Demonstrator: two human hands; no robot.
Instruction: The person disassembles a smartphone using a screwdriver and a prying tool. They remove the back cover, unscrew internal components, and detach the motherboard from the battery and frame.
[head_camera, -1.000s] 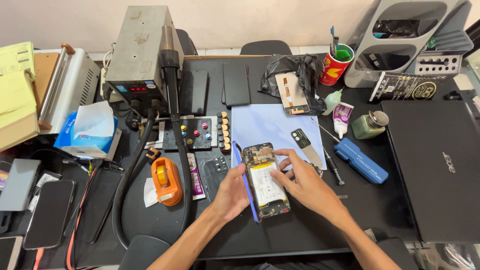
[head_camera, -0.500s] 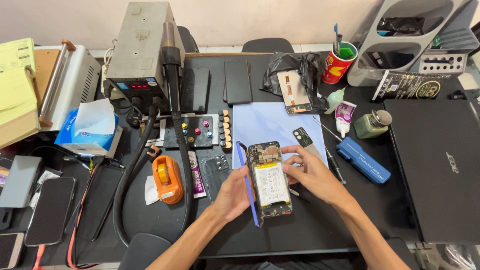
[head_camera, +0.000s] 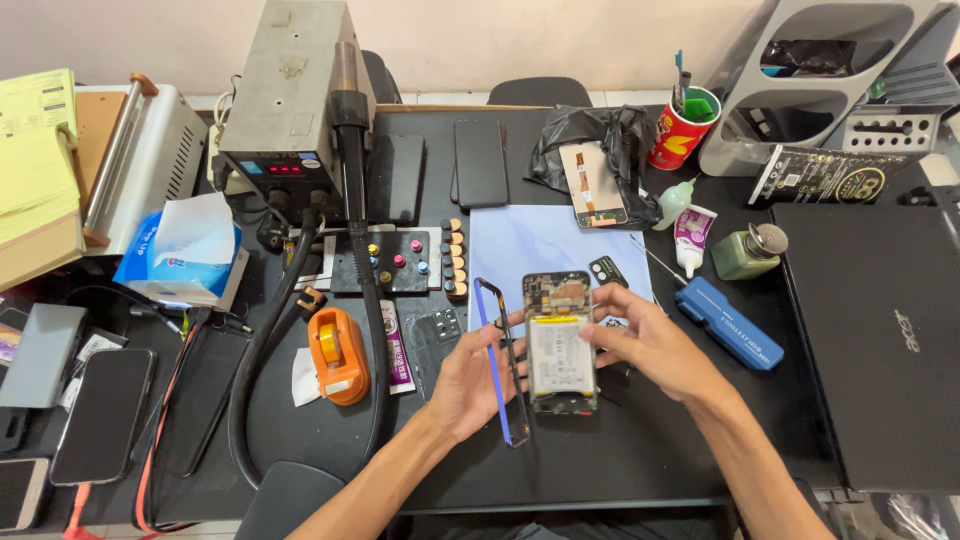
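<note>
Head view, what changed: half a second ago the opened black smartphone with its white battery exposed (head_camera: 560, 343) lay closer against the blue-edged black phone frame (head_camera: 499, 362); now the two stand visibly apart, with a dark gap between them. One second ago they read almost as one piece.
Head view, what it means: in my judgement the body is being lifted out of its frame, and the parting is well along.
Left hand (head_camera: 468, 385): lower centre of the frame, fingers curled around the frame, gripping it on edge.
Right hand (head_camera: 645, 345): right of centre, fingertips pinching the right side of the opened phone, thumb toward its upper edge.
Opened phone, place: centre of the frame, held just above the black table (head_camera: 640, 450), below the pale blue work mat (head_camera: 535, 245).
Opened phone, look: upright in the picture, circuit board with copper-coloured parts at the top, large white battery filling the middle, dark strip at the bottom.
Frame, look: thin, long, tilted slightly, blue rim facing the camera.
Nearby: orange tape dispenser (head_camera: 337, 355) to the left; blue rectangular tool case (head_camera: 729, 323) to the right; grey hot-air rework station (head_camera: 290, 100) in the upper left.
</note>
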